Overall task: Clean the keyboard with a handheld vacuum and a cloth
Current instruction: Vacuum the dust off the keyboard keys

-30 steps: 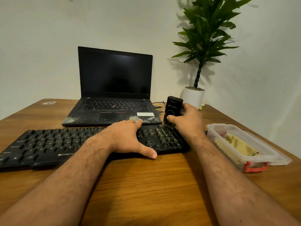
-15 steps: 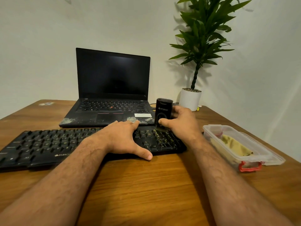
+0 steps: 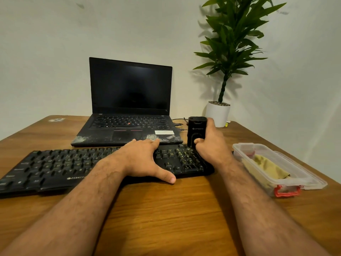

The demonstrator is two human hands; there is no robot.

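A long black keyboard [image 3: 60, 167] lies across the wooden table [image 3: 166, 209] in front of me. My left hand [image 3: 142, 159] rests flat on its middle with fingers spread, the thumb on the table at the front edge. My right hand [image 3: 212, 145] grips a small black handheld vacuum [image 3: 196, 130], held upright with its lower end on the keys at the keyboard's far right end. A yellow cloth [image 3: 265, 168] lies inside a clear plastic box [image 3: 302, 179] to the right.
An open black laptop [image 3: 129, 111] with a dark screen stands behind the keyboard, with cables at its right side. A potted green plant in a white pot [image 3: 217, 113] stands at the back right corner. The box has a red clip on its near end.
The vacuum in my right hand has shifted slightly along the right end of the keyboard. My left hand stays on the keys.
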